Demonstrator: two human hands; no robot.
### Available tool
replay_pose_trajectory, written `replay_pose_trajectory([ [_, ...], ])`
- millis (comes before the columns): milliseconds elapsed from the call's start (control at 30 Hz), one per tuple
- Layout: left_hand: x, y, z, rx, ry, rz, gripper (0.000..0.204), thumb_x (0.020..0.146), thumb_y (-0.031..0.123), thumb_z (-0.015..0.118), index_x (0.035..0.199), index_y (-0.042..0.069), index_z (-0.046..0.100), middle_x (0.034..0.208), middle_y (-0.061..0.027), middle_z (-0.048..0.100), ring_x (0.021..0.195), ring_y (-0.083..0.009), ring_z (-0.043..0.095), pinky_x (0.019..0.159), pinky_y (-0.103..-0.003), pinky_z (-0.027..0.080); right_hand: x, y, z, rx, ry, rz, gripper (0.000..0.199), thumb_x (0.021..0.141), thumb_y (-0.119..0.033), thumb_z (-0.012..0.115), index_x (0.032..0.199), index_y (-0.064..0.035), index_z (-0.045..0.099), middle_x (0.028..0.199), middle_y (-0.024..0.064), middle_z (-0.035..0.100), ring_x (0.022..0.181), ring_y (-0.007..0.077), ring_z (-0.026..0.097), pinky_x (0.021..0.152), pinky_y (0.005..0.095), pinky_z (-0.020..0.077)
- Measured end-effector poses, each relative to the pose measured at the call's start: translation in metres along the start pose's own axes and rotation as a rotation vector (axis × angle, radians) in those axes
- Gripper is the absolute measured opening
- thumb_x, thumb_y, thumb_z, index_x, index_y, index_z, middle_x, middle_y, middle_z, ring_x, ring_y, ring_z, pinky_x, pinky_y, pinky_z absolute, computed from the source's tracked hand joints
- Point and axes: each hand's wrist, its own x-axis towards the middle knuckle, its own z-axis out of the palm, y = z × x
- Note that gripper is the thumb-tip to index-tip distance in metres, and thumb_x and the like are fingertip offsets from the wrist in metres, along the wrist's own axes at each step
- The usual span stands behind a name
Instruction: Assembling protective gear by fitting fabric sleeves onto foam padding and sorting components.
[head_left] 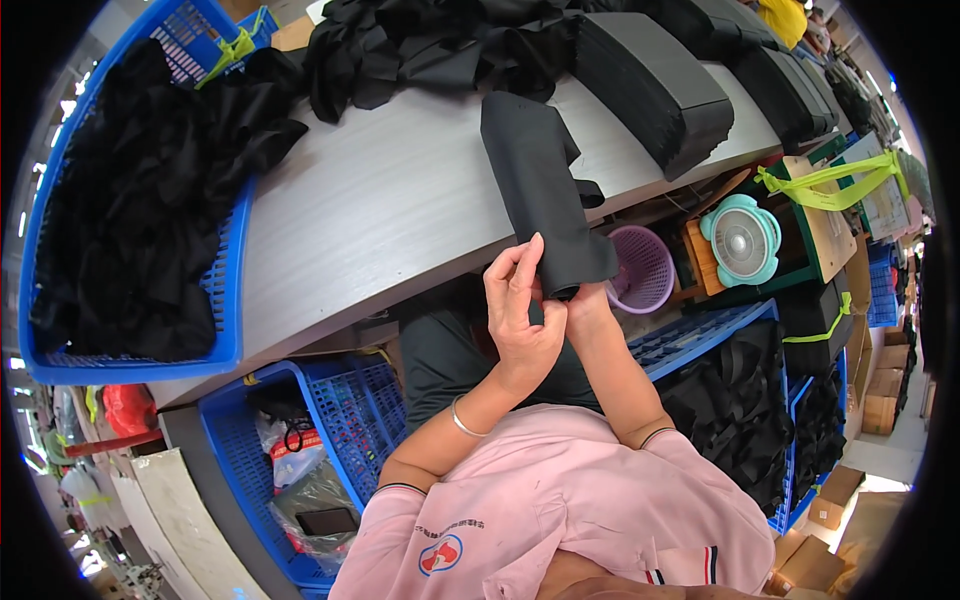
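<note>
A long piece of black cloth (545,190) runs from the grey-white tabletop over its near edge toward me. My left hand (522,315) is at its near end, with fingertips along the cloth's left edge and the thumb bent in by the end. My right hand (588,303) grips the same end from the right, its fingers mostly hidden by the cloth. Both hands nearly meet there. A loose strip of the cloth sticks out on its right side.
At the left a blue basket (235,290) is heaped with black cloth. Neat stacks of black pieces (655,90) stand at the table's far right, beside a loose black pile (430,50). Below are a purple basket (642,268), a teal fan (742,240) and another blue crate (345,430).
</note>
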Motion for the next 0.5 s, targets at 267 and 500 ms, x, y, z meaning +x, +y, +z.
replay_pose_trajectory([
  [267,-0.005,-0.011,-0.018,-0.144,0.01,0.022,0.066,0.08,-0.015,0.054,0.143,0.004,0.052,0.136,-0.0128,0.046,0.096,-0.012,0.058,0.072,-0.024,0.051,0.006,0.017,0.012,-0.283,0.287,-0.277,0.032,0.096,-0.021,0.06,0.124,-0.0027,0.058,0.113,0.0111,0.065,0.098,0.0234,0.066,0.083,0.033,0.0567],
  [500,-0.006,-0.047,-0.043,-0.05,0.059,-0.349,0.036,0.096,-0.002,0.049,0.13,-0.002,0.061,0.101,-0.0084,0.069,0.071,-0.0096,0.06,0.067,-0.025,0.053,0.027,0.018,-0.031,-1.763,0.073,-0.859,0.041,0.098,-0.019,0.056,0.135,0.0002,0.05,0.132,0.0131,0.058,0.122,0.0269,0.055,0.103,0.0371,0.0445],
])
